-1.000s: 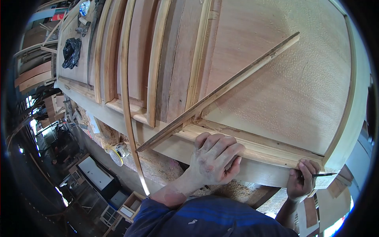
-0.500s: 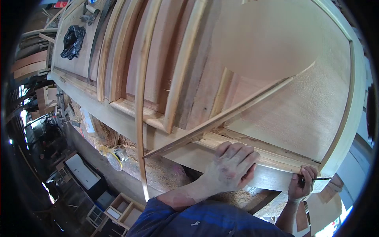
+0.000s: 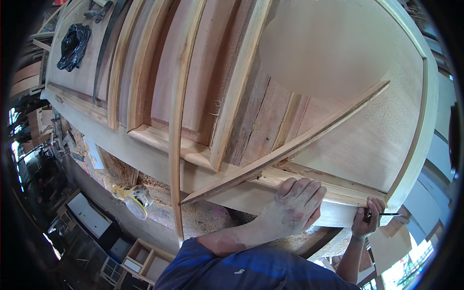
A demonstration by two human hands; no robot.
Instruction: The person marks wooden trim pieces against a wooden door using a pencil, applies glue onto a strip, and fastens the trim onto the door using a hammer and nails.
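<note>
My left hand (image 3: 292, 208) is closed over a pale wooden moulding strip (image 3: 344, 194) along the near edge of a large wooden door panel (image 3: 360, 140). Its fingertips are partly hidden behind the knuckles. Near the panel's right corner, my right hand (image 3: 367, 220) grips a thin dark pencil (image 3: 390, 214) that points right. The fingers of that hand also touch the strip's right end. A loose wooden strip (image 3: 290, 146) lies diagonally across the panel, left of and beyond my hands.
A long wooden strip (image 3: 178, 116) crosses the panel and overhangs its near edge. A black plastic bag (image 3: 74, 47) and a dark tool (image 3: 99, 12) lie at the far left. Below the panel sit a yellow power tool (image 3: 133, 199), sawdust and a wooden box frame (image 3: 145, 261).
The view has shifted slightly, so the panel appears lower and further left. Both hands keep nearly the same places on the strip, and the pencil stays in my right hand.
</note>
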